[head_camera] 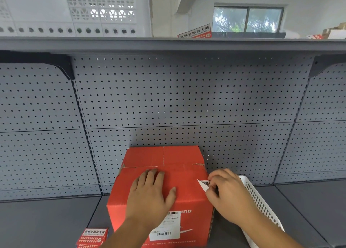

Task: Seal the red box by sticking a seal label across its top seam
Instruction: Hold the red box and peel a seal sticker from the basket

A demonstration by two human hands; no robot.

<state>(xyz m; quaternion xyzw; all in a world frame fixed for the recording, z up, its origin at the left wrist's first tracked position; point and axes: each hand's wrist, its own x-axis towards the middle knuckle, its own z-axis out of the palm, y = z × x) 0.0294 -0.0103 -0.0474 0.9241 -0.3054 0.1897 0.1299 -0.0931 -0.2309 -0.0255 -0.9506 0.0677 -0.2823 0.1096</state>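
A red cardboard box (183,184) stands on the grey shelf against the pegboard, its top flaps closed along a seam running left to right. My left hand (149,195) lies flat on the near top flap, fingers spread. At the box's right edge my right hand (227,195) pinches a seal label (204,185); only a white corner and a bit of black print show beyond the fingers. A stack of red seal labels (92,237) lies on the shelf left of the box.
A white perforated plastic basket (260,201) sits right of the box, under my right forearm. Grey pegboard (187,101) backs the shelf (46,223). The upper shelf (168,43) carries another red label sheet (195,32) and cartons (335,31) at far right.
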